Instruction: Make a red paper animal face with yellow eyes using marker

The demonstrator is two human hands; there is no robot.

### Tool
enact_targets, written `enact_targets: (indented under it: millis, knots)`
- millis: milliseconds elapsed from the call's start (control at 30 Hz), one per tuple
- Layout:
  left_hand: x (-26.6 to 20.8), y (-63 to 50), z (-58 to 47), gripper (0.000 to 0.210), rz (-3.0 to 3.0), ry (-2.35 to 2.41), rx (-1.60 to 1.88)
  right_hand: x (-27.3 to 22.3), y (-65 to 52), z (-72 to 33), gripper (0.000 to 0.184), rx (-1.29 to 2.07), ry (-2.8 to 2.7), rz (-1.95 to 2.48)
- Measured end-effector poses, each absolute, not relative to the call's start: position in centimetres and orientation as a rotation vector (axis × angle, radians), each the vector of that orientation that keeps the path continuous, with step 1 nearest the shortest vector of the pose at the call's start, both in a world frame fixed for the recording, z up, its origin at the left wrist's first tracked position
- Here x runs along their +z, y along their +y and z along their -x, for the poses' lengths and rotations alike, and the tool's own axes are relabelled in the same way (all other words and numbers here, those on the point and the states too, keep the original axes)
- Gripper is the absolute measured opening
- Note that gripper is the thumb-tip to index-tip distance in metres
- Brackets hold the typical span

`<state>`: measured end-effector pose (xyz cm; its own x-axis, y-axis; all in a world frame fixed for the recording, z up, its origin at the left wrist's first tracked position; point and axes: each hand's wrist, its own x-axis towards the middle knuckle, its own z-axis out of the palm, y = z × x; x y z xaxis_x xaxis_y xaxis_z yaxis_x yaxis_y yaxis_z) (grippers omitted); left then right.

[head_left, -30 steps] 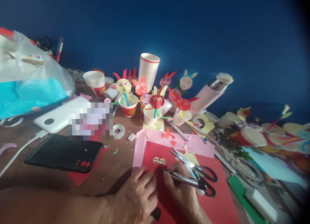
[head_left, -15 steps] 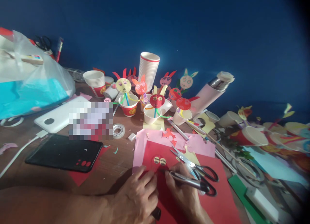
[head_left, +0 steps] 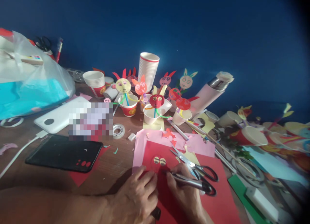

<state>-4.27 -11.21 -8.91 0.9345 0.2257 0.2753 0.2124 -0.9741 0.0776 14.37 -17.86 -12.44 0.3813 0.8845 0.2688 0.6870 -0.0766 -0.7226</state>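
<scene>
My right hand is closed around a grey marker pen, its tip low over a red paper disc. Two pale, striped eyes are on the disc. My left hand is curled, with its fingertips pressing the disc's left edge. From beneath its little finger pokes a dark cylinder, perhaps the pen's cap. The disc's lower part is hidden by the hands and shadow. Under it lies a red sheet. Scissors, blades parted, rest on the sheet beside my right hand.
Paper cups with paper-faced figures stand beyond the sheets, near a tall cup stack and a leaning thermos. A black phone, white power bank and tape roll lie left. More cups crowd the right.
My right hand and the pen have shifted very slightly over the disc. The left hand stays almost in place.
</scene>
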Motion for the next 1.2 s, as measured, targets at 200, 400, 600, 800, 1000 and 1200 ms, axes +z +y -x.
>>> enact_targets:
  millis: [200,400,600,800,1000,1200]
  knots:
    - [-8.7,-11.1,4.4,0.03,-3.051,0.308,0.386,-12.1,-17.8,-14.5,0.021,0.283,-1.373,1.804]
    - [-9.3,-11.1,4.3,0.026,-3.068,0.325,0.494,-12.0,-17.7,-14.4,0.02,0.28,-1.363,1.808]
    - [-9.4,-11.0,4.2,0.035,-3.068,0.298,0.495,-11.8,-17.8,-14.3,0.019,0.26,-1.376,1.733]
    - [-9.2,-11.0,4.3,0.034,-3.07,0.288,0.459,-11.8,-17.9,-14.5,0.019,0.242,-1.369,1.772]
    - [-9.1,-11.0,4.4,0.035,-3.069,0.294,0.438,-12.4,-18.2,-14.7,0.019,0.263,-1.377,1.745]
    - [-8.5,-11.0,4.2,0.031,-3.057,0.308,0.384,-10.8,-18.1,-14.6,0.017,0.359,-1.146,1.597]
